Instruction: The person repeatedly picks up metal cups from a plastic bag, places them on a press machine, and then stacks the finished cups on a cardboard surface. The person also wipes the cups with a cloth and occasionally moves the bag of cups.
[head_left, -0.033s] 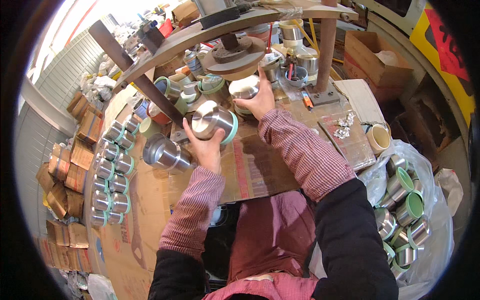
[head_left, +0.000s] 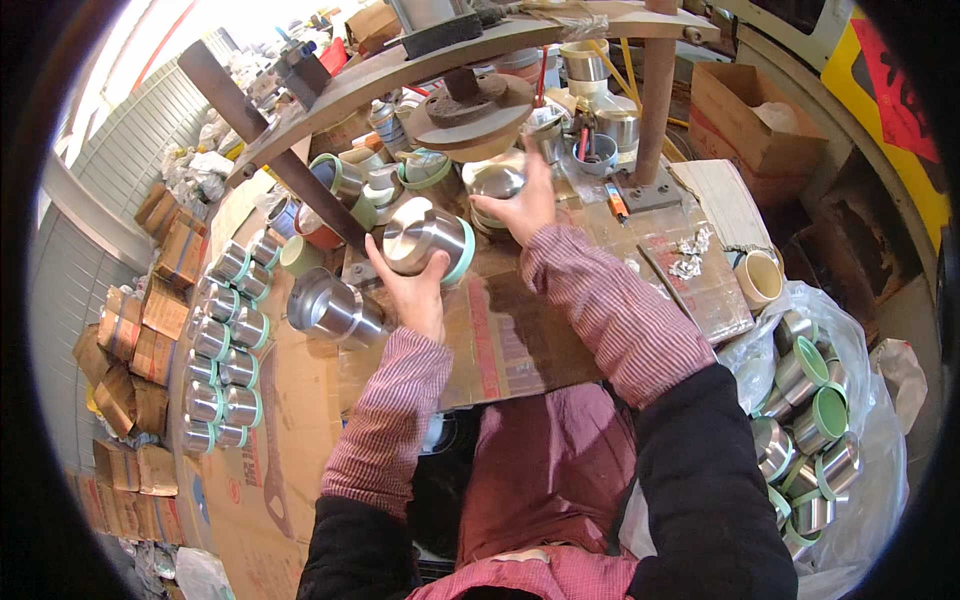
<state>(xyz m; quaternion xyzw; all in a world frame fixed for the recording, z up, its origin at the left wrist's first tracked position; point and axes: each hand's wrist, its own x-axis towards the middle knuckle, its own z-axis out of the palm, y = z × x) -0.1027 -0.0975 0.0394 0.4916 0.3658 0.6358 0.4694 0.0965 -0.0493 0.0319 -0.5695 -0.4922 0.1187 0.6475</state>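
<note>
My left hand (head_left: 414,298) grips a steel cup (head_left: 418,236) with a mint-green rim, tilted with its metal base up and its rim toward the right. My right hand (head_left: 532,202) curls round the right side of a second steel cup (head_left: 497,179), directly under the round plate (head_left: 472,112) of a press. That cup's base also faces up; its lower part is partly hidden by my fingers. Left of my left hand, a larger bare steel cup (head_left: 335,308) lies on its side on the cardboard-covered bench (head_left: 510,345).
Rows of green-rimmed steel cups (head_left: 238,368) stand at the left. A clear plastic bag (head_left: 880,470) of similar cups sits at the right. Press posts (head_left: 655,110) flank the work spot. Behind are tubs and a blue cup (head_left: 594,152) of tools; an orange lighter (head_left: 614,202) lies near the right post.
My right hand has shifted slightly right with the cup under the press. The cup in my left hand has barely moved.
</note>
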